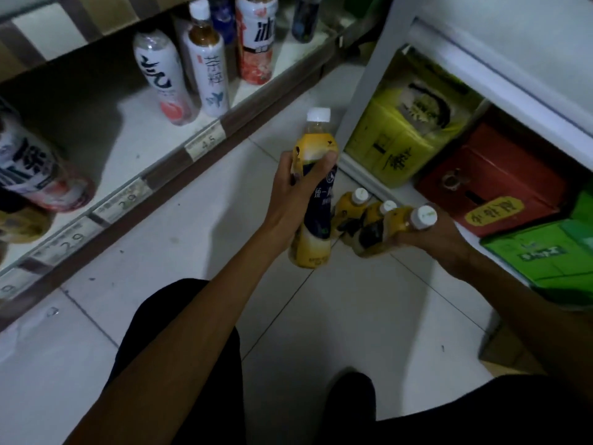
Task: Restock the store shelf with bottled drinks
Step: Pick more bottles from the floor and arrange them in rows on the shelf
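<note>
My left hand (293, 191) grips a yellow-and-navy bottled drink (316, 220) with a white cap, held upright above the floor in the middle of the view. My right hand (439, 236) holds another yellow bottle (393, 231) of the same kind, tilted, low at the right. Two more such bottles (353, 203) stand on the floor just left of it. The store shelf (106, 136) runs along the left; on it stand a white-labelled bottle (162, 77), a tea bottle (208, 65) and a red-and-white bottle (256, 36).
Price tags (205, 141) line the shelf's front edge. More bottles (29, 168) stand at the shelf's left end. On the right, under a white unit (481, 33), sit a yellow pack (407, 123), a red carton (491, 181) and a green carton (545, 252). The floor is tiled.
</note>
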Demonstrator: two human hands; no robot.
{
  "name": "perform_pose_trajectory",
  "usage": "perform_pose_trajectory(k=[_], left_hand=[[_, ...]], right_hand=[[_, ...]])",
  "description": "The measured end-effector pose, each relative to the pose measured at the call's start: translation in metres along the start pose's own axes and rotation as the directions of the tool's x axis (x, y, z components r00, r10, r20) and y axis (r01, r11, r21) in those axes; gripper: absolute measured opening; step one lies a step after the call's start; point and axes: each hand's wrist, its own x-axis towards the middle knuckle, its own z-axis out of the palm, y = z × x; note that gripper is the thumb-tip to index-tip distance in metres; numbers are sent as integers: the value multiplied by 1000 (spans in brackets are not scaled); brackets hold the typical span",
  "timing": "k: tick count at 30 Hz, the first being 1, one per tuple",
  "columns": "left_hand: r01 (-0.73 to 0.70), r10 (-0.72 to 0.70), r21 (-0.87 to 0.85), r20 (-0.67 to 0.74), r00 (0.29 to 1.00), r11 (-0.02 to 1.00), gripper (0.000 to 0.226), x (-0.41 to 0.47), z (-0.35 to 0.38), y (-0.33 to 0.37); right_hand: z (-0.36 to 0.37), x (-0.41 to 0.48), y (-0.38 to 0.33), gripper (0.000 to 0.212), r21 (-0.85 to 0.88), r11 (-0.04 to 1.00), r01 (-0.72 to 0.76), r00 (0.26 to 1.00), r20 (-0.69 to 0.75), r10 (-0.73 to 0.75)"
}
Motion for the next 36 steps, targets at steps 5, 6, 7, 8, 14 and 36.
perform_pose_trajectory(k=[5, 6, 7, 8, 14, 36], left_hand=[[133, -133, -34, 1, 991, 991, 62, 7, 14, -7], [154, -154, -40, 12, 988, 987, 62, 9, 15, -8], [181, -180, -47, 29, 983, 982, 67, 10, 16, -9], [203, -200, -50, 53, 978, 978, 72, 11, 16, -10], [170, -171, 16, 93, 981, 985, 57, 10, 21, -22], [601, -606, 79, 70, 793, 795, 42, -153, 52, 124]], right_hand=[[-23, -24, -36, 22, 474, 866, 160, 986, -112, -122], [-26, -27, -42, 22, 575, 805, 146, 989, -113, -99], [-28, -30, -47, 23, 649, 749, 132, 991, -103, -86], [-29, -32, -51, 23, 706, 697, 123, 992, -97, -77], [-21, -26, -65, 47, 833, 554, -2, 999, -23, 38], [-4, -149, -136, 39, 552, 672, -494, 843, 114, 526]])
